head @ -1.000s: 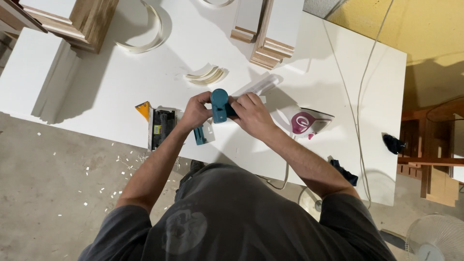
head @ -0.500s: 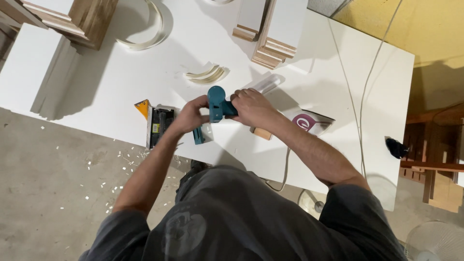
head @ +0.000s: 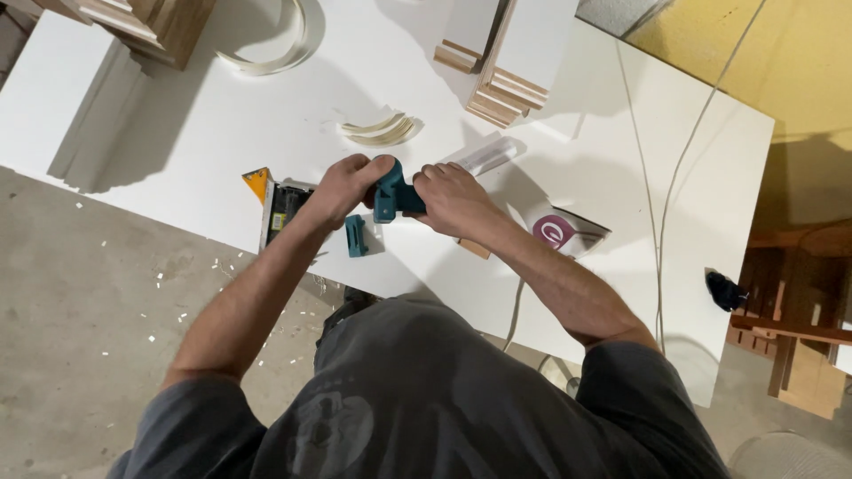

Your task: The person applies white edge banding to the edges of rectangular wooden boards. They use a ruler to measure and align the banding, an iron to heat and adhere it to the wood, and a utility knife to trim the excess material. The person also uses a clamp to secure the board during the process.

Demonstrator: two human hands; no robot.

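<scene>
Hands clasp a teal tool over the white table

Both hands meet at the near edge of the white table (head: 177,133), closed round a teal plastic hand tool (head: 390,191) held just above the surface. The left hand (head: 342,188) wraps its fingers over the tool's left side; the right hand (head: 453,197) grips the right side, fingers curled and pressed against the body. A second, smaller teal piece (head: 356,236) lies flat on the table just below the left hand, apart from it. A dark tool with an orange tip (head: 277,202) sits under the left wrist, and curled strips of pale edge banding (head: 380,129) lie farther up the table. An iron with a purple top (head: 557,232) rests beside the right forearm.

By the look of it, the work is at the handling stage: the tool is being held or adjusted, not yet run along a board. Any further move would need a firm two-handed hold and the loose teal piece kept within reach.
</scene>
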